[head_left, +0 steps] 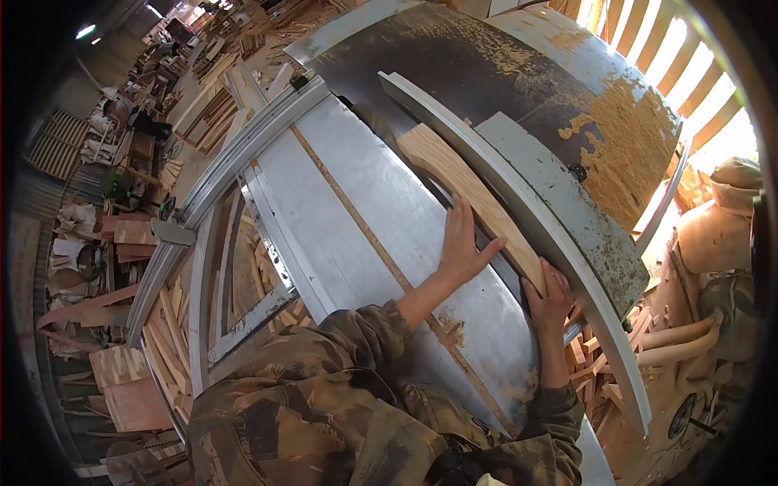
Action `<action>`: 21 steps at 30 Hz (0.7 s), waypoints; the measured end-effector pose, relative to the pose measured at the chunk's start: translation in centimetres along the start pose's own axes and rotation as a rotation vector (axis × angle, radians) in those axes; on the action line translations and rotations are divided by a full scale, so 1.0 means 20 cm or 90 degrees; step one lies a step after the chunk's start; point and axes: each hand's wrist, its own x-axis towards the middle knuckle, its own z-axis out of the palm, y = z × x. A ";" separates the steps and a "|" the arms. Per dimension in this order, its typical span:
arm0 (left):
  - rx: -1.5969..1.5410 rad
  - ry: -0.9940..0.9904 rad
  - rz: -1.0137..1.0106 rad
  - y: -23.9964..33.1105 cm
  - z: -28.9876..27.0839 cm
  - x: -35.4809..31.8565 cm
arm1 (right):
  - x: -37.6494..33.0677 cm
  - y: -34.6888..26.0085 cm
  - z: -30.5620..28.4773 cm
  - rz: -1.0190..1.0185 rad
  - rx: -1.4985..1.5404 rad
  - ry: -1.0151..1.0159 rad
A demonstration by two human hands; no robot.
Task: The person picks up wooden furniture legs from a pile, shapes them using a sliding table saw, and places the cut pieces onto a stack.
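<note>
- Biggest is the workshop round about: a slatted wall letting in bright light at upper right, and stacked timber along the left.
- Beyond the work stands a dark panel, with sawdust strewn over it.
- The metal table is flat, smooth and pale grey, crossed by a brown groove; wood should slide easily on it, more so over dust.
- A long grey rail runs along the table's far side.
- The wooden piece lies lengthwise between the table's broad face and the rail, just beside the rail; whether they touch, I cannot tell. It looks light, stiff and not fragile, though its curved edge may rock. Best held at the near end and along the middle.
- The left hand lies at its middle, fingers together, thumb spread out.
- The right hand grips its near end, thumb apart from the fingers.
</note>
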 end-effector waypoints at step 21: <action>0.033 -0.056 -0.041 0.05 0.00 -0.02 | 0.06 -0.07 0.06 0.001 0.010 0.003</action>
